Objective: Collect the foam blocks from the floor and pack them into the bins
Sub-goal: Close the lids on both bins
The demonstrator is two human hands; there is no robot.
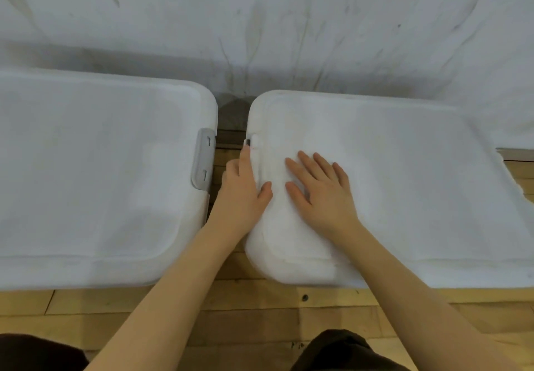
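Note:
Two white plastic bins stand side by side on the wooden floor, both with their lids on. The left bin has a grey latch clipped down on its right end. My right hand lies flat, fingers spread, on the lid of the right bin. My left hand wraps the left edge of that lid, thumb on top and fingers down the side near its latch. No foam blocks are visible; the bins' contents are hidden.
A white scuffed sheet covers the floor behind the bins. A narrow gap separates the two bins. Bare wooden floor runs in front, with my dark-clothed knees at the bottom edge.

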